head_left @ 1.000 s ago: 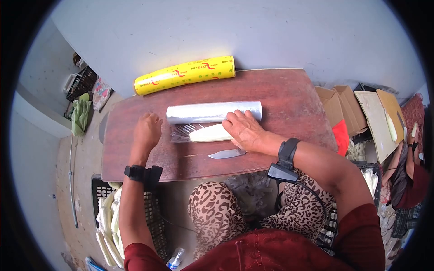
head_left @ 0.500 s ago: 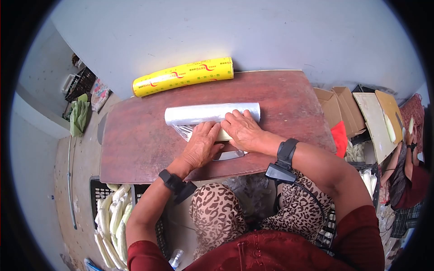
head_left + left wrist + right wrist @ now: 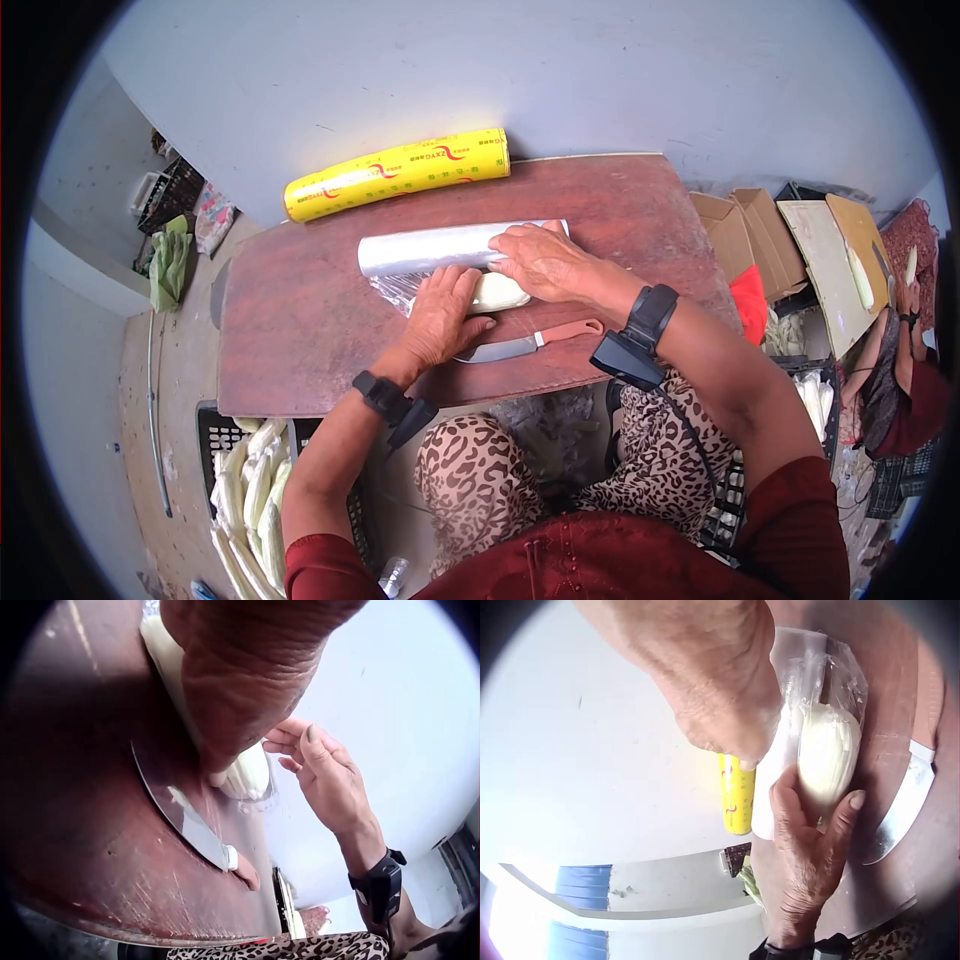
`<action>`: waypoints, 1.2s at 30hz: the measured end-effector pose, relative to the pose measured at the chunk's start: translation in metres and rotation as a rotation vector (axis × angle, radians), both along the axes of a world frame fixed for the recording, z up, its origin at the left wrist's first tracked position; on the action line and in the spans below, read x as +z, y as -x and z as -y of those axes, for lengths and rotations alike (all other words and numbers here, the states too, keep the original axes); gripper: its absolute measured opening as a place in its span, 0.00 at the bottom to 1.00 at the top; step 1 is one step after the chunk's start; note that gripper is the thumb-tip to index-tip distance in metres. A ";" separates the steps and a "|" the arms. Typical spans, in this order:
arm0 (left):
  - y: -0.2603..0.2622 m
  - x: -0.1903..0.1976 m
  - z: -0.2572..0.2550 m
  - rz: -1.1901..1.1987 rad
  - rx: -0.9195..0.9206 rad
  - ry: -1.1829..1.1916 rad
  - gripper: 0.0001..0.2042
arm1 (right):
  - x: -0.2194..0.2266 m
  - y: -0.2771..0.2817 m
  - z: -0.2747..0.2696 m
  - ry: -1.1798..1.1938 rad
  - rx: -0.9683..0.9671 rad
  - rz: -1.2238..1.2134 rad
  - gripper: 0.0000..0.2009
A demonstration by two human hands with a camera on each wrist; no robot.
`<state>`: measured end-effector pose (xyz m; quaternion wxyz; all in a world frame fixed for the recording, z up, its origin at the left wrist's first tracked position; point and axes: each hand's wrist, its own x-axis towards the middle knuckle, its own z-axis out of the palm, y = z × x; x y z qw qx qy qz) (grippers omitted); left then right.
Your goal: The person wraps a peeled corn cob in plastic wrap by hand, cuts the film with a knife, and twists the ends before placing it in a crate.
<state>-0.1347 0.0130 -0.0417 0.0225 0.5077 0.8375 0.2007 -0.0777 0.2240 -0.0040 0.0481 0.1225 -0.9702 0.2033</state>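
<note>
A pale, ribbed vegetable (image 3: 500, 291) lies on clear film (image 3: 395, 288) in front of a roll of wrap (image 3: 420, 251). The left hand (image 3: 440, 315) grips its left part, thumb on the near side, as the right wrist view also shows at the vegetable (image 3: 829, 754). Over the roll's right part is the right hand (image 3: 550, 262), its fingers loosely bent; in the left wrist view this hand (image 3: 330, 776) is apart from the vegetable (image 3: 247, 774). Whether its fingertips touch the roll is hidden. A knife (image 3: 510, 348) with an orange-brown handle lies nearer the body.
A yellow printed roll (image 3: 400, 172) lies along the back edge of the reddish table (image 3: 290, 330). Below left, a black crate (image 3: 215, 430) holds pale vegetables. Cardboard boxes (image 3: 770, 235) and another person's arms (image 3: 905, 345) are at the right.
The left hand has come from the table's left side onto the vegetable. The right hand has moved off the vegetable, back toward the roll, uncovering the vegetable's right end and the knife handle.
</note>
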 end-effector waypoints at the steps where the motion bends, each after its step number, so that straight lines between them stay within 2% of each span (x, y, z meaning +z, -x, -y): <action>1: 0.001 0.000 -0.001 0.007 0.008 0.012 0.33 | 0.007 0.004 -0.004 0.006 -0.017 0.137 0.18; 4: 0.005 -0.001 -0.005 0.004 0.024 0.025 0.33 | 0.010 0.013 -0.010 0.022 -0.060 0.096 0.19; 7: 0.008 -0.001 -0.009 -0.016 0.027 0.008 0.34 | -0.011 0.026 -0.018 0.110 -0.109 -0.210 0.18; 10: 0.013 -0.002 -0.012 -0.014 0.024 0.007 0.35 | -0.006 0.020 -0.020 0.058 -0.237 -0.220 0.19; 13: 0.018 -0.005 -0.014 -0.007 0.041 0.054 0.36 | 0.000 0.011 -0.011 0.161 -0.016 -0.257 0.22; 16: 0.021 -0.004 -0.017 0.053 0.085 0.099 0.35 | -0.013 -0.007 0.005 0.019 0.162 -0.117 0.24; 17: 0.022 -0.005 -0.016 0.053 0.062 0.078 0.34 | -0.020 -0.012 0.009 -0.079 0.140 -0.016 0.26; 20: 0.024 -0.004 -0.012 0.040 0.020 0.034 0.32 | -0.030 -0.017 0.008 -0.219 0.123 -0.105 0.27; 23: 0.024 0.002 -0.010 0.048 0.033 0.056 0.32 | -0.031 -0.014 0.006 -0.198 0.055 0.081 0.28; 32: 0.023 -0.004 0.022 0.103 0.143 0.149 0.28 | -0.022 -0.009 0.008 -0.250 0.039 0.198 0.23; 36: 0.021 -0.004 0.027 0.098 0.139 0.196 0.27 | -0.010 -0.011 0.007 -0.162 0.046 0.309 0.22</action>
